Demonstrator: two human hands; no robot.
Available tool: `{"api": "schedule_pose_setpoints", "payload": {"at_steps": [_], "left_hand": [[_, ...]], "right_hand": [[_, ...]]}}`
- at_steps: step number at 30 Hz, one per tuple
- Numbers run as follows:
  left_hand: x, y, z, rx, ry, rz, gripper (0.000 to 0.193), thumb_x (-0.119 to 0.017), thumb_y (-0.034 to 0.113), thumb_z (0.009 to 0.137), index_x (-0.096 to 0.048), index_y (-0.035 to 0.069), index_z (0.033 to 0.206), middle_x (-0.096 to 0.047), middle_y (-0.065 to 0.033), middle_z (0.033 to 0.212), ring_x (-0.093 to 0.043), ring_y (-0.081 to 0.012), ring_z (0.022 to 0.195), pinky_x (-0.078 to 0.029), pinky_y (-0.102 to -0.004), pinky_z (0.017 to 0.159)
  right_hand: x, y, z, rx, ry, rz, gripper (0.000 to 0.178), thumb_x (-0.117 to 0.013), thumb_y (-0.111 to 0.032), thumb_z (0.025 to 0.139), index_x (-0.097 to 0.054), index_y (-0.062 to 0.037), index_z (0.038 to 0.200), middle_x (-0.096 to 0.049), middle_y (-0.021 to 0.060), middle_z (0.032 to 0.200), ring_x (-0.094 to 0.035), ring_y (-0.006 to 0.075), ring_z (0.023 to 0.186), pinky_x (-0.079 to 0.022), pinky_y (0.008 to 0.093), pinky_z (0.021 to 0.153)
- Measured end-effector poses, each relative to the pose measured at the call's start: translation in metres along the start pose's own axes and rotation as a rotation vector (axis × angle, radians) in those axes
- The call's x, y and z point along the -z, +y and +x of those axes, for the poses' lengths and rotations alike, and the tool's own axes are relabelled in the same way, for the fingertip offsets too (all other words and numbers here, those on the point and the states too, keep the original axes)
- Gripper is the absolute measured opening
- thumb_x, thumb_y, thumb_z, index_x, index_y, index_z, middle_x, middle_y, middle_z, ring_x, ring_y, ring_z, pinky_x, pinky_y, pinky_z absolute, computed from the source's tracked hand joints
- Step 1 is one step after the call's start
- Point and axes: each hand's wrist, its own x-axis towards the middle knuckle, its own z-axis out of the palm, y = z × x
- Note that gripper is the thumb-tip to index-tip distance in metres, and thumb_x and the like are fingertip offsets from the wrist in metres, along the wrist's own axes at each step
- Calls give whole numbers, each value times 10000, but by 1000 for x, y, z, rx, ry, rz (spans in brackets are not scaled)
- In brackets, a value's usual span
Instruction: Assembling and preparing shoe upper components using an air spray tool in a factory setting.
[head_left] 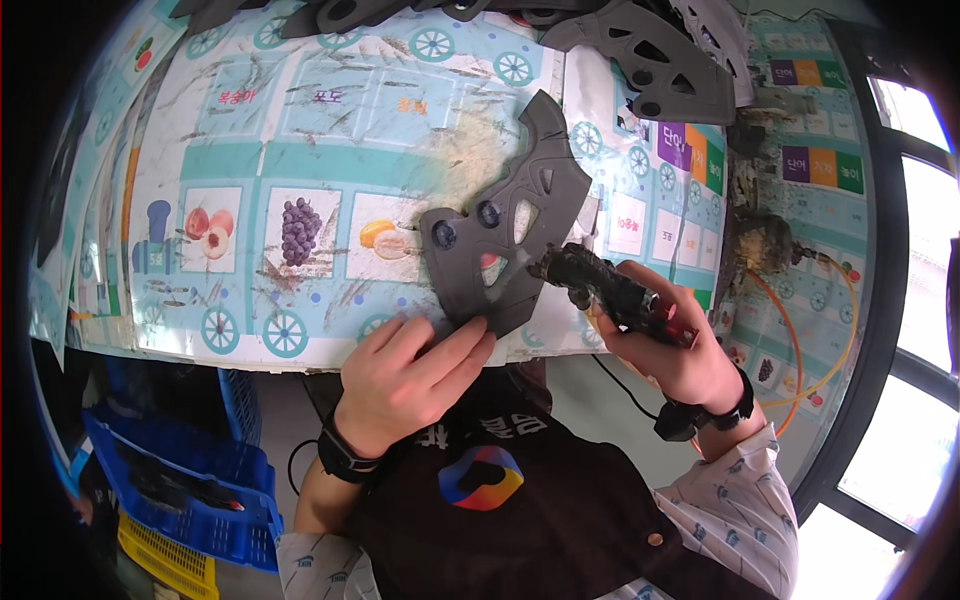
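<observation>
A dark grey curved part (545, 215) with several cut-out openings and two round dark spots lies on the table near its front edge. My left hand (415, 370) rests its fingertips on the part's lower end, with the fingers stretched out and holding it against the table. In my right hand (675, 345) is a dirty black spray gun (610, 285), its nozzle close to the part's right edge. My fingers wrap round its handle. Whether it is spraying cannot be made out.
The table (300, 320) wears a stained printed sheet with fruit pictures. More grey parts (650, 70) lie along the far edge. Orange and yellow hoses (800, 370) hang at the right, beside a crusted fitting (760, 240). Blue baskets (190, 490) stand below left, over a yellow one (165, 560).
</observation>
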Motion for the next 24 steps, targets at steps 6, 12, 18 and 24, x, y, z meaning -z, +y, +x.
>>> {"api": "schedule_pose_setpoints", "payload": {"at_steps": [6, 12, 18, 24], "left_hand": [[0, 1, 1, 9, -6, -9, 306, -703, 111, 685, -805, 105, 973, -743, 33, 1118, -527, -149, 705, -447, -276, 606], [1, 1, 1, 7, -11, -4, 263, -728, 109, 709, -802, 118, 961, -736, 42, 1108, -525, -142, 701, -446, -273, 599], [0, 1, 2, 8, 0, -16, 313, -706, 106, 673, -805, 102, 971, -745, 30, 1111, -520, -150, 691, -442, -276, 597], [-2, 0, 0, 7, 5, -8, 313, -709, 106, 674, -807, 106, 971, -745, 33, 1115, -517, -148, 690, -434, -277, 589]], "right_hand": [[5, -1, 3, -15, 42, 21, 242, -641, 10, 869, -588, 20, 1105, -591, 28, 829, -514, 88, 768, -433, 265, 710], [10, -1, 9, -121, 76, 86, 234, -651, 14, 866, -584, 26, 1090, -603, 19, 864, -498, 71, 784, -430, 249, 712], [11, 7, 13, -102, 149, 152, 301, -663, 4, 874, -597, 31, 1166, -630, 5, 921, -524, 60, 818, -438, 241, 723], [21, 8, 22, -137, 143, 164, 367, -676, -1, 862, -610, 14, 1222, -644, -16, 916, -534, 45, 785, -428, 228, 674]]}}
